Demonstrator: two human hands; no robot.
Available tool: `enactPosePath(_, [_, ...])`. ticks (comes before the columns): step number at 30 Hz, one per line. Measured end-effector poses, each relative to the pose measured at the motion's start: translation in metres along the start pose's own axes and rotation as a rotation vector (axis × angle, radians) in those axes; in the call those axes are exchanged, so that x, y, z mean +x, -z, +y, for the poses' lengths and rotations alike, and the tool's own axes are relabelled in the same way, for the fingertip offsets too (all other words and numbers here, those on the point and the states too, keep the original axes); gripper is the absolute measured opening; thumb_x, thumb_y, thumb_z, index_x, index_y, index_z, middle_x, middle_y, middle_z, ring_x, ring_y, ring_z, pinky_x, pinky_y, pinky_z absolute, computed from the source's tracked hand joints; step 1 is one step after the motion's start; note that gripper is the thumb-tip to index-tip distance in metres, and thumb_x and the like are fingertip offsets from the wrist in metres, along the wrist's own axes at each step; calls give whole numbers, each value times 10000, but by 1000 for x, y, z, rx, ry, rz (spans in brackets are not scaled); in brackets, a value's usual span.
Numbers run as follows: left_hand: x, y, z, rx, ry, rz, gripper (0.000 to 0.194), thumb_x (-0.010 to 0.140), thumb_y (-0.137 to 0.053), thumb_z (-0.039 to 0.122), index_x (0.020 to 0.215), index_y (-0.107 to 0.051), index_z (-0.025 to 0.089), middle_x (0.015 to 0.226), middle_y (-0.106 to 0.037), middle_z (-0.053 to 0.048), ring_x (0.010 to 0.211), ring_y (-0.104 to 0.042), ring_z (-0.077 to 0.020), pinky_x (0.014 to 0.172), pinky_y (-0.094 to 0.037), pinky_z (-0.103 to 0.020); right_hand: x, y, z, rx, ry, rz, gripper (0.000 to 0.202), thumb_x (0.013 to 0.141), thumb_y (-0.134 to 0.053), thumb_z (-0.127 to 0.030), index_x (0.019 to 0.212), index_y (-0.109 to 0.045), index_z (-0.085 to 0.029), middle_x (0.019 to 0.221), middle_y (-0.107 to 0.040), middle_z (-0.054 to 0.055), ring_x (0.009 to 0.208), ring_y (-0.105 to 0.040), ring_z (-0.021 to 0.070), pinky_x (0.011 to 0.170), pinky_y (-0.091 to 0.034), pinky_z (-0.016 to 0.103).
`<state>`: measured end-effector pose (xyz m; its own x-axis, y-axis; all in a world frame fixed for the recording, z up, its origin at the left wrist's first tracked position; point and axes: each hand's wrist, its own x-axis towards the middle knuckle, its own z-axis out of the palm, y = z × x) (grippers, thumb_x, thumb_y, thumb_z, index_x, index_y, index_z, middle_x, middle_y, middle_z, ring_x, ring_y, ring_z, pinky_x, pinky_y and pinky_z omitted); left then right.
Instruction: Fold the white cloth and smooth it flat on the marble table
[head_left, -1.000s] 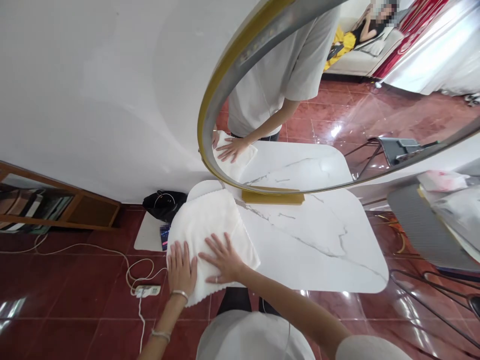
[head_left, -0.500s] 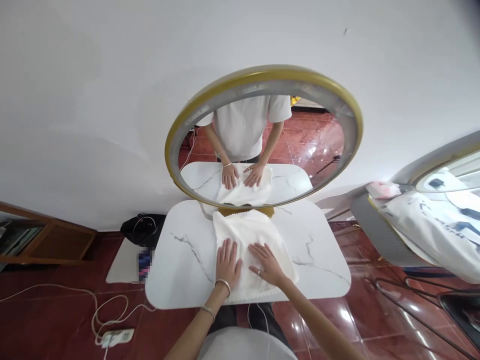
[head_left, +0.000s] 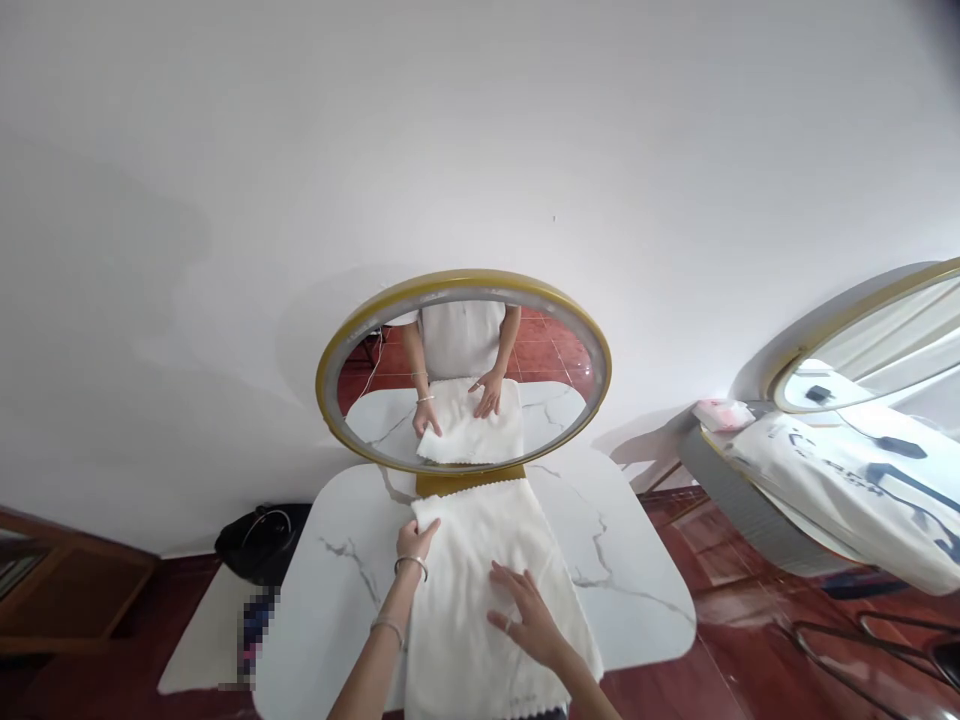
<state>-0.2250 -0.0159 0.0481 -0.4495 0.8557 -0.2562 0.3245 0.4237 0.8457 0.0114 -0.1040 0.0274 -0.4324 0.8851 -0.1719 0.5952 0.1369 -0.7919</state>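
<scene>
A white towel-like cloth (head_left: 480,560) with a scalloped edge lies spread over the marble-patterned table (head_left: 637,590), its near end reaching the front edge. My left hand (head_left: 416,540) pinches the cloth at its far left corner, the thumb on top. Over the middle of the cloth is my right hand (head_left: 521,610), fingers spread and holding nothing; whether it presses on the fabric I cannot tell. Both hands and the cloth also show in the oval mirror (head_left: 465,385) behind the table.
Against the wall at left sits a black bag (head_left: 262,540) on a pale surface beside a wooden cabinet (head_left: 67,580). To the right, a second table bears a white printed cloth (head_left: 840,490), a pink-and-white packet (head_left: 722,414) and another mirror (head_left: 877,330). The floor is red tile.
My left hand has gone from lying flat on the cloth to gripping its far left corner. The cloth now extends further towards me. The view has tilted up.
</scene>
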Motion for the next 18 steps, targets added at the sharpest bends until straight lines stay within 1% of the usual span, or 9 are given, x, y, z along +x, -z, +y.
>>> enactPosePath(2, [-9, 3, 10, -1, -65, -46, 314, 601, -698, 468, 580, -591, 174, 547, -606, -10, 581, -605, -212, 564, -456, -305, 1, 4, 0, 78, -8, -9, 708, 880, -530, -556, 1499, -314, -291, 1372, -564, 86, 1364, -414, 275, 1183, -124, 574])
enactPosePath(4, [-26, 1, 24, -3, -140, -105, 298, 591, -713, 454, 579, -605, 177, 565, -610, -2, 597, -584, -189, 585, -445, -287, 0, 6, 1, 134, -27, -19, 705, 879, -526, -540, 1502, -304, -294, 1335, -596, 82, 1351, -432, 275, 1182, -126, 572])
enactPosePath(5, [-36, -1, 33, 0, -186, -139, 293, 583, -729, 442, 558, -600, 181, 569, -604, 0, 601, -570, -180, 594, -439, -282, -1, 6, 1, 152, -42, -22, 701, 874, -530, -526, 1498, -312, -294, 1317, -611, 81, 1336, -452, 279, 1178, -151, 570])
enactPosePath(8, [-72, -5, 66, 19, -408, -296, 334, 623, -747, 412, 479, -543, 191, 600, -583, -11, 614, -541, -161, 626, -435, -283, -6, 1, 4, 173, -75, -11, 682, 828, -564, -516, 1454, -395, -308, 1297, -624, 82, 1264, -527, 304, 1114, -342, 535])
enactPosePath(10, [-95, 1, 93, 38, -577, -428, 395, 706, -710, 415, 454, -503, 192, 626, -566, -21, 606, -527, -151, 627, -435, -284, -9, -1, 2, 180, -48, 30, 635, 810, -564, -546, 1401, -462, -339, 1281, -633, 77, 1190, -585, 317, 1025, -462, 503])
enactPosePath(12, [-111, 16, 124, 58, -699, -498, 418, 774, -663, 424, 463, -510, 190, 633, -549, -21, 594, -518, -141, 611, -429, -278, -8, 4, -9, 166, 19, 104, 584, 819, -523, -591, 1361, -496, -374, 1226, -657, 71, 1117, -626, 326, 970, -510, 502])
enactPosePath(14, [-119, 42, 160, 55, -791, -499, 377, 800, -648, 431, 517, -580, 192, 656, -555, -22, 613, -531, -140, 622, -435, -272, -2, 19, -33, 112, 86, 219, 557, 845, -444, -631, 1352, -494, -406, 1197, -657, 71, 1095, -630, 341, 951, -520, 520])
enactPosePath(16, [-119, 74, 200, 6, -864, -471, 281, 794, -660, 427, 629, -666, 199, 713, -596, -27, 666, -562, -149, 657, -457, -267, 8, 44, -68, 16, 127, 373, 574, 870, -345, -656, 1378, -466, -417, 1241, -623, 79, 1158, -583, 362, 970, -495, 541])
enactPosePath(18, [-114, 106, 244, -62, -905, -431, 222, 770, -679, 420, 746, -701, 201, 767, -638, -27, 711, -587, -162, 675, -479, -267, 25, 77, -109, -103, 149, 527, 651, 883, -266, -674, 1437, -417, -367, 1294, -590, 101, 1239, -510, 395, 1006, -442, 577])
